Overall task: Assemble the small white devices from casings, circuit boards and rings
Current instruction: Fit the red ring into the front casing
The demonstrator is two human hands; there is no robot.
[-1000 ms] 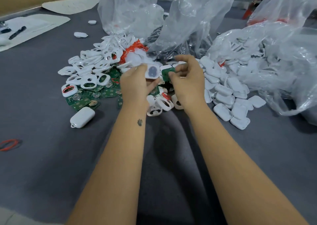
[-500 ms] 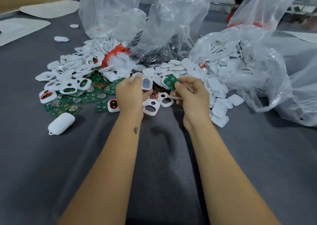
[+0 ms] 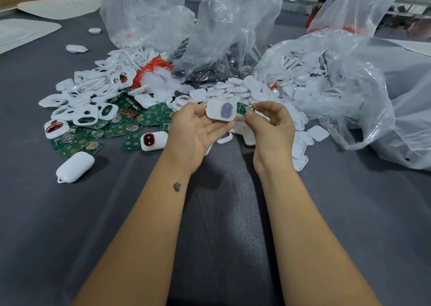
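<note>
Grey felt (image 3: pixel 221 212) carries heaps of casings (image 3: pixel 88 102) and boards (image 3: pixel 116 130); few finished devices (image 3: pixel 74 165) lie out. Left hand (image 3: pixel 193 133) grips a casing (image 3: pixel 220 112); right hand (image 3: pixel 271 128) pinches a board (image 3: pixel 241 108) beside it, not yet seated. Most assembly remains.

Light: bright, even, from overhead.
Shadows: soft, short, under the forearms (image 3: pixel 149 231) on the grey table cover (image 3: pixel 70 224).
Glare: white sheen on the clear plastic bags (image 3: pixel 235 25).
Distortion: wide-angle bending at the edges.
Focus: far background soft.
</note>
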